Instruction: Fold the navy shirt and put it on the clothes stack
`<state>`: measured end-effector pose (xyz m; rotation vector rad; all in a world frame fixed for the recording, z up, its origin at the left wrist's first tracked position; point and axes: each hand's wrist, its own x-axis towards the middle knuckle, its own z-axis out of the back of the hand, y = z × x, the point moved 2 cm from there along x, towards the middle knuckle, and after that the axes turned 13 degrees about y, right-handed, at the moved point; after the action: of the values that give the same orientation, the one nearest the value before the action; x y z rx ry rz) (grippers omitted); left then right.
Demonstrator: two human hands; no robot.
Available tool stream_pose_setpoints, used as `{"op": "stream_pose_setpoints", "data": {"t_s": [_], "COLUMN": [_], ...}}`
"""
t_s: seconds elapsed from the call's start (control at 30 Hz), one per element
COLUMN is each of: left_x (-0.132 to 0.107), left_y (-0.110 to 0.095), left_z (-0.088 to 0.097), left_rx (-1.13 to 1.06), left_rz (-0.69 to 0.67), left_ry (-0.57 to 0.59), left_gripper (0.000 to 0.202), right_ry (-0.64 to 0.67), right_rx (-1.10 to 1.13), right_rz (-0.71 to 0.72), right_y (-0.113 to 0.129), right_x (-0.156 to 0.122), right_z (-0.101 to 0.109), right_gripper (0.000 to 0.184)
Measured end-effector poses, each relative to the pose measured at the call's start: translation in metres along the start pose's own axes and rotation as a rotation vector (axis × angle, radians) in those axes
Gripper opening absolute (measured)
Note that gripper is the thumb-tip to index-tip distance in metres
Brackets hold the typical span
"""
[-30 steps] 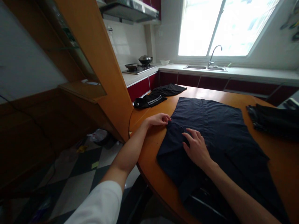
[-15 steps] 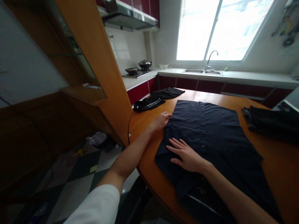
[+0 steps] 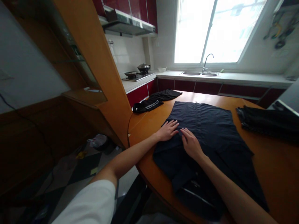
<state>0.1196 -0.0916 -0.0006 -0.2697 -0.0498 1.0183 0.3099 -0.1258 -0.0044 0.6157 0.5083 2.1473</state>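
A dark navy shirt-like garment (image 3: 211, 124) lies spread over the wooden table, with a small button on it and a pale strip showing near its lower edge. Flat on its left side rests my left hand (image 3: 167, 130), fingers spread and holding nothing. Just to the right is my right hand (image 3: 192, 144), its fingers stretched out close together and touching the cloth near the left fingertips. My right forearm crosses over the lower part of the garment and hides some of it.
Black trousers-like clothing with white stripes (image 3: 151, 104) lies at the table's far left. Folded dark clothes (image 3: 268, 121) lie at the right. The rounded table edge (image 3: 149, 183) is close to me; a wooden cabinet post (image 3: 112, 77) rises at the left. Beyond are a stove (image 3: 137, 77) and sink (image 3: 198, 74).
My left hand has moved from the garment's left edge onto the cloth and opened flat. My right hand has shifted up and right, its fingers now closer together.
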Motion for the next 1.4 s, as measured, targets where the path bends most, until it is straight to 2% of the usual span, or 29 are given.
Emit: {"op": "stream_pose_setpoints", "data": {"t_s": [0.13, 0.2, 0.33, 0.43, 0.53, 0.63, 0.7, 0.77, 0.87, 0.93, 1.0, 1.07, 1.17, 1.27, 1.4], "left_x": [-0.039, -0.056, -0.078, -0.083, -0.068, -0.032, -0.006, 0.014, 0.023, 0.020, 0.016, 0.012, 0.011, 0.011, 0.009], "left_y": [-0.012, -0.017, -0.029, -0.031, -0.018, -0.003, 0.000, -0.002, -0.013, -0.021, -0.026, -0.028, -0.027, -0.027, -0.030], "left_z": [-0.005, -0.010, -0.015, -0.015, -0.007, 0.007, 0.013, 0.014, 0.002, -0.008, -0.015, -0.018, -0.017, -0.017, -0.019], "left_rx": [0.000, 0.015, 0.080, 0.116, 0.105, 0.061, 0.043, 0.047, 0.095, 0.154, 0.194, 0.190, 0.147, 0.128, 0.126], "left_rz": [-0.028, -0.025, -0.016, -0.003, 0.015, 0.005, 0.034, 0.132, 0.304, 0.325, 0.305, 0.310, 0.310, 0.292, 0.303], "left_ry": [0.041, 0.084, 0.140, 0.185, 0.232, 0.223, 0.176, 0.112, 0.036, 0.005, -0.010, -0.015, 0.004, 0.022, 0.042], "left_gripper": [0.062, 0.064, 0.063, 0.062, 0.057, 0.055, 0.057, 0.059, 0.061, 0.063, 0.064, 0.064, 0.070, 0.082, 0.084], "right_ry": [0.218, 0.280, 0.309, 0.306, 0.320, 0.347, 0.310, 0.204, 0.016, -0.035, -0.053, -0.087, 0.034, 0.120, 0.175], "right_rx": [-0.166, -0.216, -0.222, -0.208, -0.174, -0.066, 0.034, 0.121, 0.166, 0.102, -0.069, -0.259, -0.342, -0.362, -0.398], "right_rz": [0.021, 0.026, -0.003, -0.014, -0.016, -0.046, -0.079, -0.120, -0.197, -0.257, -0.402, -0.555, -0.656, -0.705, -0.750], "right_y": [-0.003, -0.001, 0.004, 0.006, 0.007, 0.004, -0.004, -0.018, -0.048, -0.072, -0.096, -0.118, -0.143, -0.154, -0.155], "right_x": [-0.002, -0.002, -0.001, -0.001, 0.001, 0.008, 0.014, 0.018, 0.012, -0.004, -0.027, -0.053, -0.079, -0.086, -0.082], "right_z": [-0.014, -0.016, -0.012, -0.008, -0.006, 0.008, 0.030, 0.063, 0.114, 0.134, 0.137, 0.129, 0.107, 0.098, 0.101], "right_gripper": [0.052, 0.053, 0.053, 0.053, 0.054, 0.057, 0.060, 0.059, 0.055, 0.054, 0.056, 0.064, 0.068, 0.075, 0.083]}}
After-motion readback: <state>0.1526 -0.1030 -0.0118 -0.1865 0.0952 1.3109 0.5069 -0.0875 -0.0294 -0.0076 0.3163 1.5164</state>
